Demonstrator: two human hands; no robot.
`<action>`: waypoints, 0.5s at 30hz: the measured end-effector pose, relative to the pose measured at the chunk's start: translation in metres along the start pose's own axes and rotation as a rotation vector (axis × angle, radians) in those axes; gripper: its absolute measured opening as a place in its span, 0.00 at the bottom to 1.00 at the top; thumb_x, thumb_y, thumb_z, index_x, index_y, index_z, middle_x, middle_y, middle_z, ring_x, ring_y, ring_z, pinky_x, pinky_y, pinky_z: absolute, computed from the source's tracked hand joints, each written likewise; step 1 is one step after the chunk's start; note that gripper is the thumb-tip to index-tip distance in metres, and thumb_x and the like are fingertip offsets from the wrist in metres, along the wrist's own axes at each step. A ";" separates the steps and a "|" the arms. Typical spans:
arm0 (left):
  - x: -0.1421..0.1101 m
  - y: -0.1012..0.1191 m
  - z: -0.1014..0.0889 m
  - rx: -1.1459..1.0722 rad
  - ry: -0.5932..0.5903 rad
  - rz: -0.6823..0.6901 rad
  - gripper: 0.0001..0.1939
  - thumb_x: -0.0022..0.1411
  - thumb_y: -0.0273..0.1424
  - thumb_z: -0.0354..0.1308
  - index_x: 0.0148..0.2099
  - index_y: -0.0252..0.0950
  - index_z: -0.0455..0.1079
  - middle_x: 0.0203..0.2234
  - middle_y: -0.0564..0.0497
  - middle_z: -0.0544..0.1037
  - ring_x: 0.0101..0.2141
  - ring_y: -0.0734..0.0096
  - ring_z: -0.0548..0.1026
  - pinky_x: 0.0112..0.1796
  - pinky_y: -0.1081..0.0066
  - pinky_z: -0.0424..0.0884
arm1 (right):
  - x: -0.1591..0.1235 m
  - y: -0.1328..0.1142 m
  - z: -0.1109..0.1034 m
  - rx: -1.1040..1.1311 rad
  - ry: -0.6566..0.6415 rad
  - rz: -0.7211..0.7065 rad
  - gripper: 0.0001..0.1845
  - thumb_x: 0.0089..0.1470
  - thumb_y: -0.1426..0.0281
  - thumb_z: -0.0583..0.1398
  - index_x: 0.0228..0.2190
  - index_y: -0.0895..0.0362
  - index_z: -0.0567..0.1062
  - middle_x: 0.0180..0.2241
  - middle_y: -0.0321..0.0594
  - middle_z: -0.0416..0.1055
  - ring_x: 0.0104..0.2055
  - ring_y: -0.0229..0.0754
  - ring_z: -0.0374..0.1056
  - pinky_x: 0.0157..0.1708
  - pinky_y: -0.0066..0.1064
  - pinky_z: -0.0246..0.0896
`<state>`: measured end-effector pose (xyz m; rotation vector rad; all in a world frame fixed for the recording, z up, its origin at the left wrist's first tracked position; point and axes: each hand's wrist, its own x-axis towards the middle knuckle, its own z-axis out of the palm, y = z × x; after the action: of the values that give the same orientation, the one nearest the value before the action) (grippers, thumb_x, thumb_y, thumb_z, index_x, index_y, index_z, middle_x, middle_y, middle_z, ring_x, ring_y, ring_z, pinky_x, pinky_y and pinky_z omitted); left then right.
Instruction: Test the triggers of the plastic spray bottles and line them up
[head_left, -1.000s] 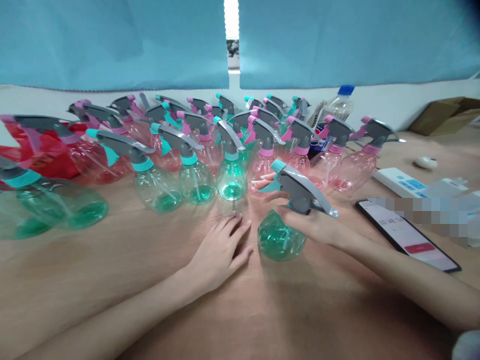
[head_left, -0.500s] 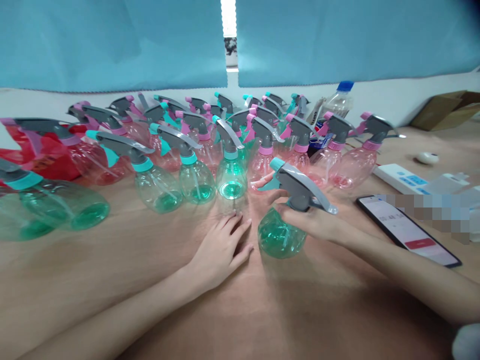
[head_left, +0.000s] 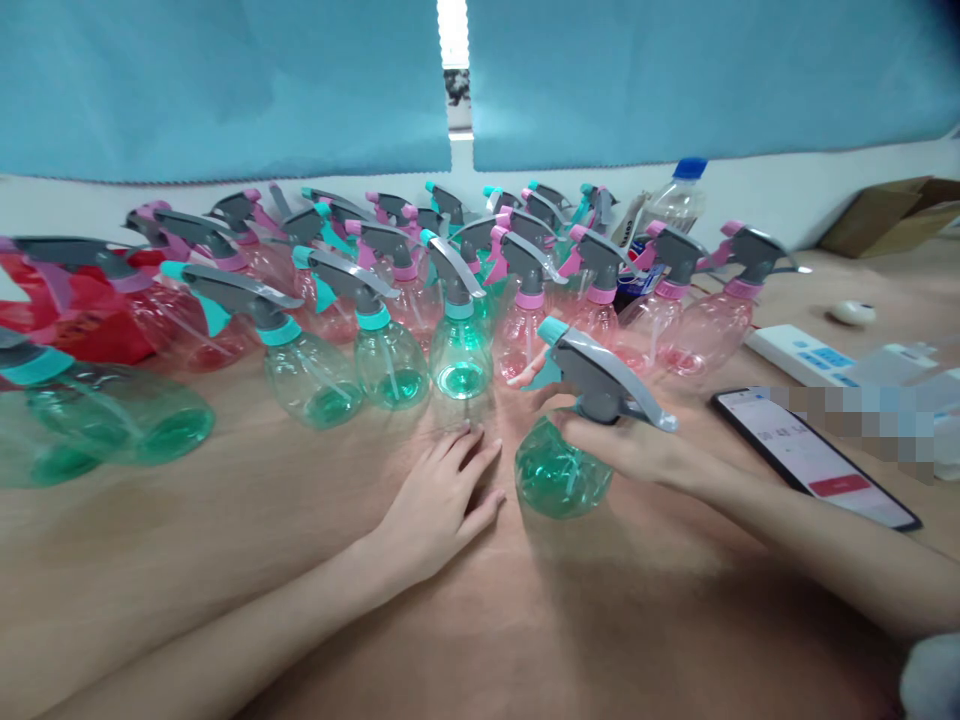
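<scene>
My right hand (head_left: 600, 432) grips a green spray bottle (head_left: 559, 475) by its neck, just under the grey head with the turquoise nozzle. The index finger reaches out near the trigger, partly hidden behind the head. My left hand (head_left: 446, 490) lies flat on the wooden table (head_left: 315, 560), its fingers extended and holding nothing. Just beyond its fingertips stands another green spray bottle (head_left: 461, 355). Left of that one are two more, a green bottle (head_left: 392, 370) and a wider-looking green bottle (head_left: 311, 385).
Pink spray bottles (head_left: 712, 335) stand in rows behind, mixed with green ones. At right lie a phone (head_left: 817, 460) showing a timer, a white power strip (head_left: 799, 355) and a small white object (head_left: 853, 313). A cardboard box (head_left: 885, 215) sits far right; a red bag (head_left: 97, 310) is at left.
Both hands and the held spray bottle stay nearly in place. The view has shifted very slightly, so the bottles on the left appear a little farther left.
</scene>
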<state>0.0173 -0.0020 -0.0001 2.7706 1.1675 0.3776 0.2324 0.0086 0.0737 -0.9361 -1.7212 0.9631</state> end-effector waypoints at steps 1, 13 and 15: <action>0.000 0.000 0.000 -0.004 0.004 0.000 0.23 0.68 0.38 0.50 0.61 0.34 0.62 0.58 0.38 0.66 0.58 0.50 0.63 0.54 0.50 0.63 | 0.000 0.000 0.000 0.001 -0.003 -0.004 0.18 0.40 0.77 0.54 0.36 0.49 0.62 0.38 0.36 0.71 0.34 0.39 0.72 0.34 0.33 0.71; 0.000 0.000 0.001 0.000 -0.009 -0.005 0.24 0.68 0.38 0.50 0.61 0.31 0.62 0.58 0.36 0.66 0.59 0.50 0.62 0.54 0.50 0.63 | -0.001 -0.003 0.000 -0.104 0.038 -0.096 0.11 0.42 0.77 0.54 0.31 0.51 0.64 0.29 0.34 0.68 0.32 0.38 0.70 0.29 0.30 0.70; 0.000 0.000 0.001 0.002 -0.011 -0.006 0.24 0.68 0.38 0.51 0.61 0.32 0.62 0.58 0.36 0.66 0.59 0.50 0.62 0.54 0.50 0.63 | -0.001 -0.003 0.000 -0.120 0.044 -0.092 0.11 0.43 0.77 0.54 0.30 0.51 0.64 0.28 0.33 0.67 0.29 0.37 0.69 0.28 0.29 0.69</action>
<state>0.0169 -0.0019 -0.0007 2.7665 1.1747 0.3606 0.2327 0.0064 0.0757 -0.9388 -1.7842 0.7812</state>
